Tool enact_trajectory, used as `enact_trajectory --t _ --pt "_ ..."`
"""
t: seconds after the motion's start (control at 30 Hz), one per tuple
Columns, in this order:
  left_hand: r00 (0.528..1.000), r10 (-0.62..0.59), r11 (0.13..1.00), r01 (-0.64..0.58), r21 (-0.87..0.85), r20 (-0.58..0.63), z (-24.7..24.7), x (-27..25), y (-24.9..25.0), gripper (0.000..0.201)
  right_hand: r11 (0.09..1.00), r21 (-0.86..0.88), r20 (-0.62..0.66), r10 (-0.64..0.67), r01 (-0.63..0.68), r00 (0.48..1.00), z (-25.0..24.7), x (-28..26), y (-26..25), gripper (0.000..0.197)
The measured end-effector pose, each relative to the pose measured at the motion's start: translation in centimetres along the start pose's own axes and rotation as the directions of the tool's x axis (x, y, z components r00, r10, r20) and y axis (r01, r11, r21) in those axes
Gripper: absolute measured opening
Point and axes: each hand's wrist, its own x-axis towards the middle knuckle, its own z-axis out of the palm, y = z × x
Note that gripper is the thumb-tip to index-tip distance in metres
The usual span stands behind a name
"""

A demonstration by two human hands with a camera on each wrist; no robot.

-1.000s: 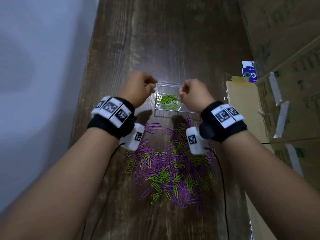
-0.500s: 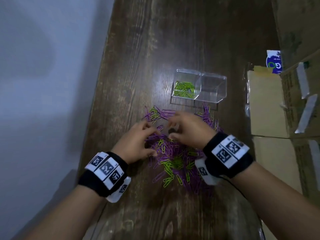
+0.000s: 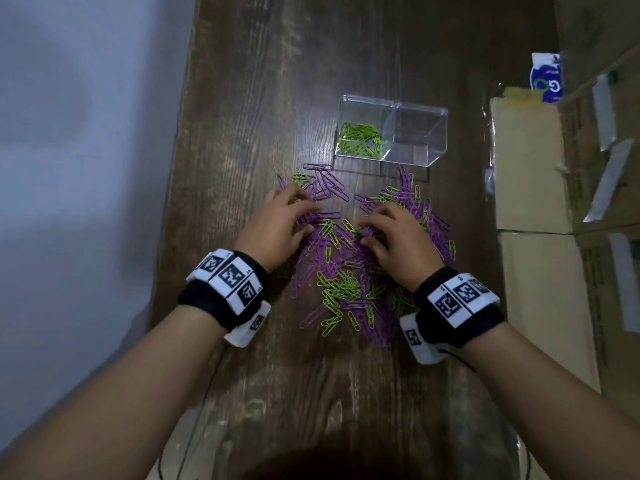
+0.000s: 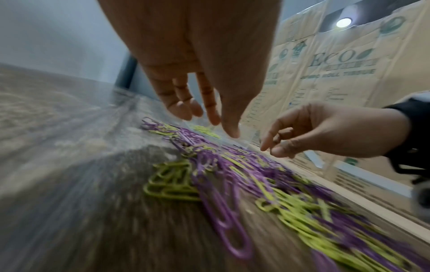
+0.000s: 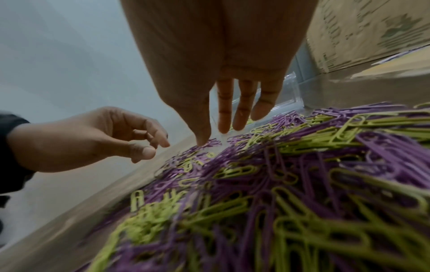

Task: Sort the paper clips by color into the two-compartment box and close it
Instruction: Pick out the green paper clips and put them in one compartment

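A clear two-compartment box (image 3: 433, 133) stands open on the dark wooden table (image 3: 259, 133). Its left compartment holds green clips (image 3: 360, 138); the right one shows none. In front of it lies a mixed pile of purple and green paper clips (image 3: 346, 289). My left hand (image 3: 304, 213) rests on the pile's left part, its fingers (image 4: 186, 108) relaxed and pointing down with nothing in them. My right hand (image 3: 367, 230) is at the pile's middle with straight fingers (image 5: 242, 112), the thumb tip touching purple clips (image 5: 267, 165).
Stacked cardboard cartons (image 3: 530, 168) line the table's right side, close to the box and the pile. A blue and white packet (image 3: 547, 77) stands at the far right. A pale wall (image 3: 86, 168) runs along the left edge.
Both hands have come back from the box's green compartment to the pile. Since half a second ago they have spread a little wider over the clips.
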Motion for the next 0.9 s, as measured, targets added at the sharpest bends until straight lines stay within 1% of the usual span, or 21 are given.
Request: enact_trajectory --t 0.07,0.13,0.17,0.23,0.3,0.37,0.43,0.5,0.63,0.77,0.83,0.9 --pt "0.993 0.115 0.993 -0.115 0.034 0.003 -0.1 -1.4 1.0 0.019 0.999 -0.032 -0.033 -0.036 0.035 0.999 -0.2 -1.4 -0.4 0.013" --pt "0.971 0.214 0.977 -0.214 -0.017 0.109 0.6 -3.1 2.1 0.013 0.996 -0.051 0.014 -0.077 0.078 0.997 0.2 -3.0 -1.1 0.003" --pt "0.953 0.244 0.970 -0.240 -0.042 0.182 1.3 -3.9 2.5 0.014 0.994 -0.050 0.048 -0.094 0.097 0.994 0.5 -3.7 -1.5 0.002" --pt "0.919 0.257 0.966 -0.252 -0.057 0.299 2.8 -5.0 2.8 0.027 0.995 -0.024 0.106 -0.096 0.099 0.990 1.3 -4.8 -1.9 0.007" --pt "0.907 0.246 0.968 -0.246 -0.045 0.343 3.9 -5.4 2.5 0.043 0.999 -0.008 0.162 -0.047 0.049 0.986 2.0 -5.2 -2.3 0.017" --pt "0.915 0.239 0.969 -0.245 -0.023 0.325 4.3 -5.3 2.1 0.049 0.999 -0.030 0.199 0.017 -0.011 0.980 2.3 -5.2 -2.5 0.028" --pt "0.930 0.222 0.972 -0.233 0.003 0.292 4.1 -5.1 1.8 0.046 0.996 -0.064 0.214 0.078 -0.066 0.974 2.3 -5.0 -2.8 0.037" --pt "0.940 0.215 0.972 -0.232 0.034 0.265 4.0 -5.0 1.7 0.039 0.991 -0.093 0.210 0.117 -0.099 0.971 2.2 -4.7 -2.9 0.040" --pt "0.934 0.245 0.958 -0.275 0.086 0.262 3.9 -4.8 1.7 0.024 0.981 -0.160 0.192 0.143 -0.113 0.971 2.3 -4.1 -3.4 0.028" --pt "0.926 0.282 0.939 -0.320 0.126 0.252 4.0 -4.7 2.0 0.021 0.970 -0.201 0.183 0.175 -0.137 0.967 2.8 -3.5 -4.2 0.016" --pt "0.925 0.287 0.937 -0.325 0.126 0.249 4.2 -4.6 2.0 0.021 0.969 -0.185 0.193 0.200 -0.165 0.960 3.0 -3.3 -4.2 0.010" --pt "0.927 0.284 0.942 -0.317 0.109 0.244 4.3 -4.5 2.0 0.022 0.973 -0.117 0.201 0.221 -0.200 0.954 2.8 -3.2 -3.9 0.007"
